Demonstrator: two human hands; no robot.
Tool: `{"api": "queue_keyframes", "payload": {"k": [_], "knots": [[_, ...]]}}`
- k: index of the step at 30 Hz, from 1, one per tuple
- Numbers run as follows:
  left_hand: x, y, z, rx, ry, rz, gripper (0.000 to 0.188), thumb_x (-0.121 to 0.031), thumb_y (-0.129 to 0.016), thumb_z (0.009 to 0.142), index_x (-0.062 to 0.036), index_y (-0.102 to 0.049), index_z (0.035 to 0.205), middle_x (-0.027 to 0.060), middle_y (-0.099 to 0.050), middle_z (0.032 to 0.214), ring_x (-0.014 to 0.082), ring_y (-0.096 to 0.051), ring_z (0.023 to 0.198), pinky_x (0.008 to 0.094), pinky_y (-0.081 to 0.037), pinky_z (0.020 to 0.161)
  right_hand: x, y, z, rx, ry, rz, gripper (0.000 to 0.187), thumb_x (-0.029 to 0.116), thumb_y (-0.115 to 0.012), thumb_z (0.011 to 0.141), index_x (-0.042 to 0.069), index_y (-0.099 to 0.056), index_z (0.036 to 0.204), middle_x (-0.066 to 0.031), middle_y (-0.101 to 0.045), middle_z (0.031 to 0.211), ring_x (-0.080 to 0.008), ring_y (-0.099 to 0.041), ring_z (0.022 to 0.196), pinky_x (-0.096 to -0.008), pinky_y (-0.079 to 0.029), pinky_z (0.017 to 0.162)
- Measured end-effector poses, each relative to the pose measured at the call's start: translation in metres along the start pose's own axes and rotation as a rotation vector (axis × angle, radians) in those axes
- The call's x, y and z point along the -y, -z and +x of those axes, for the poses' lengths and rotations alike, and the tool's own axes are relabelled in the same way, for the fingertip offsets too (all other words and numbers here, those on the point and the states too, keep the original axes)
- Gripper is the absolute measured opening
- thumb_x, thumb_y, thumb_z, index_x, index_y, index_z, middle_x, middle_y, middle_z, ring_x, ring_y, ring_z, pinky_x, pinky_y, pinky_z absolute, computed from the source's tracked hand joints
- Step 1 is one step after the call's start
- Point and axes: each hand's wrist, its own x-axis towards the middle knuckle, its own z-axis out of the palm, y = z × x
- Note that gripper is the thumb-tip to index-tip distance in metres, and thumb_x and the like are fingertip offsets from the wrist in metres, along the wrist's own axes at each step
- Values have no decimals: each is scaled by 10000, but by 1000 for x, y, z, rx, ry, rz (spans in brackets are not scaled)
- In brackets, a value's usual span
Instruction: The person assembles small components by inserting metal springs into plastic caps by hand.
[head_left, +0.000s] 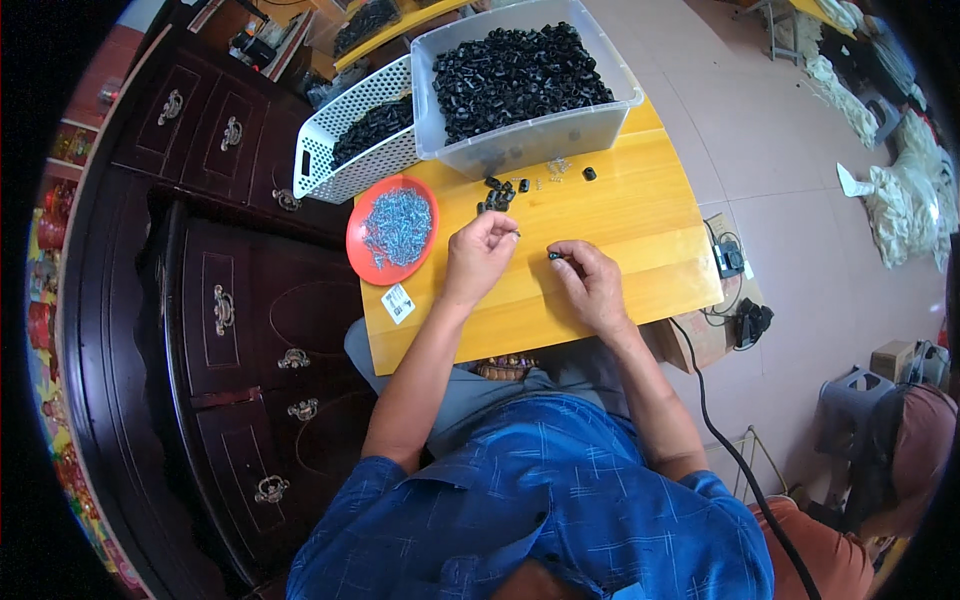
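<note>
Over the yellow wooden table (650,220), my left hand (478,260) pinches a tiny object at its fingertips, too small to name. My right hand (592,285), a short way to the right, is closed on a small black plastic part (554,255). A small cluster of loose black parts (497,195) lies just beyond my left hand. One more black part (589,174) sits apart, farther right. Beside my left hand stands a red plate (359,262) heaped with small silvery screws (398,226). Tiny clear pieces (558,167) are scattered near the far bin.
At the table's far side, a clear plastic bin (540,135) is full of black parts. A white perforated basket (318,165) beside it holds more. A white label (398,303) lies near the left edge. Dark wooden drawers (235,300) stand left; a black cable (720,430) runs down the right.
</note>
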Motion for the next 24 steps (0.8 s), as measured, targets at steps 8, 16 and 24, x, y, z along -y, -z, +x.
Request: {"api": "queue_keyframes", "payload": {"k": [8,16,24], "knots": [[-15,5,-33,220,97,-522,138,-48,-666,922,-7,-666,1054,17,-688,889,72,-645,767,220,-527,705,-5,0,-5,93,-60,183,182,58,-668,915,21,-662,1093,-104,-702,940,-184,-677,854,-299,-535,758],[-19,13,-46,341,146,-657,137,-19,-636,928,19,-656,1059,41,-683,913,86,-644,788,231,-544,731,-6,4,-20,237,-276,650,137,76,-648,969,19,-646,1093,13,-658,946,-63,-593,860,-235,-497,782],[-17,9,-56,341,154,-685,124,11,-644,910,24,-663,1031,35,-678,908,77,-636,789,222,-542,740,2,4,-23,270,-281,669,138,83,-661,966,16,-673,1086,3,-692,960,-61,-599,870,-226,-490,787]]}}
